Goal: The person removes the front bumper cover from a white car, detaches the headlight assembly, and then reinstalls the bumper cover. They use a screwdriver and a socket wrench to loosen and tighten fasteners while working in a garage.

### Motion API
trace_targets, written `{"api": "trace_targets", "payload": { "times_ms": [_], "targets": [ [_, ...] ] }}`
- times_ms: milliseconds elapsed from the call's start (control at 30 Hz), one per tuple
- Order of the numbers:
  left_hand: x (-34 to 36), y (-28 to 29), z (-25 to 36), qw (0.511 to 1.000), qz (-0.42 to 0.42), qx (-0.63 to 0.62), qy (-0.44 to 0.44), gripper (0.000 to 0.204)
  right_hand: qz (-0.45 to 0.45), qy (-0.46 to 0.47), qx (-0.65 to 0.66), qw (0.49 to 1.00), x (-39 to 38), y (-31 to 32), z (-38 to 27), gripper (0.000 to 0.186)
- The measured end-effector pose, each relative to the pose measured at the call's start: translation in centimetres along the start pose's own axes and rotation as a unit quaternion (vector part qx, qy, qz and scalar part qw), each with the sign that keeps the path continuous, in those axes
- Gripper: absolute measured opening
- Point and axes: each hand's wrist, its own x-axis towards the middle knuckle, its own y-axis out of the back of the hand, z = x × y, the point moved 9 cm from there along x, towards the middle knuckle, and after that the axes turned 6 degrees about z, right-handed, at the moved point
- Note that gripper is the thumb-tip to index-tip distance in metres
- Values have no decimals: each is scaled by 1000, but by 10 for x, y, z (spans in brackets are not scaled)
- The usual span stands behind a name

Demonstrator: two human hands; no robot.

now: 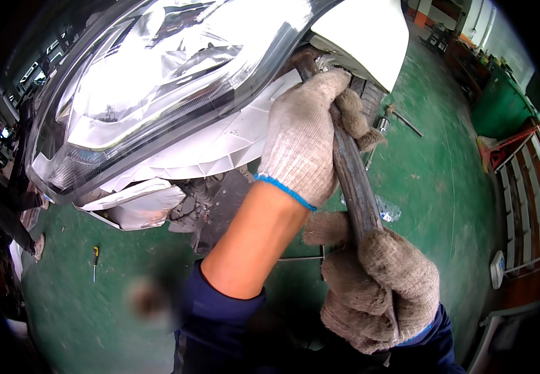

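My left hand [301,131], in a grey-white knit glove with a blue cuff, wraps round the upper part of a long, worn dark bar [356,174]. Lower down, my right hand [382,290], in a matching glove, is closed round the bar's near end. The bar slants up and left, and its rusty far end [306,62] reaches the gap between the headlight [183,68] and the white fender [366,37] of a car. What that end touches is hard to make out. Below the headlight lies a white plastic panel [214,143].
Torn white bodywork [136,206] hangs at the car's front corner. On the green floor [438,206] lie a yellow-handled screwdriver [95,255], a metal T-handled tool [407,123] and a clear plastic bottle [387,209]. A green bin [501,103] and a slatted rack [525,199] stand right. A person [11,212] is at far left.
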Motion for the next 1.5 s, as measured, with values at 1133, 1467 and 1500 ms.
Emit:
{"api": "trace_targets", "payload": {
  "times_ms": [1133, 1467, 1500],
  "targets": [
    [5, 4, -15, 995, 0, -8, -97, 23, -7, 58, -92, 994, -17, 24, -33, 71],
    [22, -3, -41, 992, -31, -123, -17, 13, -70, 57, -89, 992, -14, 33, -28, 74],
    [23, -4, -41, 991, -30, -128, -10, 13, -68, 63, -93, 991, -14, 32, -28, 74]
  ]
}}
